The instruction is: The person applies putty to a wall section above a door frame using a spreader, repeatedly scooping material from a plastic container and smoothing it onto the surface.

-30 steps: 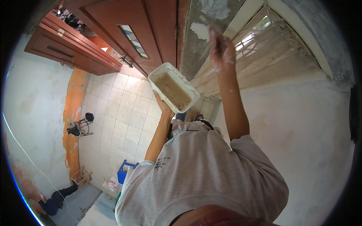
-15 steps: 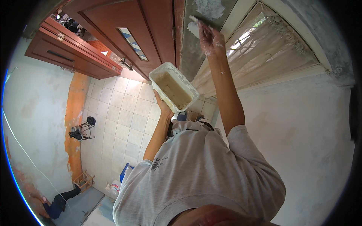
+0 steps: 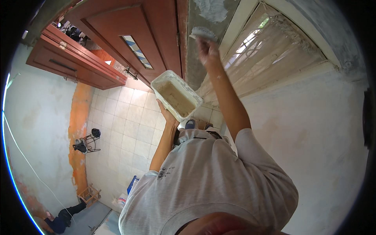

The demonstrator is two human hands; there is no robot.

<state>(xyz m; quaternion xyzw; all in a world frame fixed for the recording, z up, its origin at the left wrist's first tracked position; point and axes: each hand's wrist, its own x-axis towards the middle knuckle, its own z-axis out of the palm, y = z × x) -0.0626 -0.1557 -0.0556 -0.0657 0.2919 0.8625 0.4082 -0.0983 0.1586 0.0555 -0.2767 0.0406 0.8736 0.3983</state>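
1 tub [image 3: 172, 103] sits in left hand [image 3: 169, 116]; 2 smears [image 3: 212, 8] near right hand [image 3: 208, 51].

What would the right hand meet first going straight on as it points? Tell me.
Probably the white patch on the grey wall strip, just ahead of the right hand; blur hides whether they touch.

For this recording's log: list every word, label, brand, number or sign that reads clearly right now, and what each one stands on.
No text reads clearly.
Dark print on the grey T-shirt: too small and distorted to read.
Red-and-blue marking on the white container at lower left: too small and partly hidden.
White rectangular tub in the left hand: no lettering visible.
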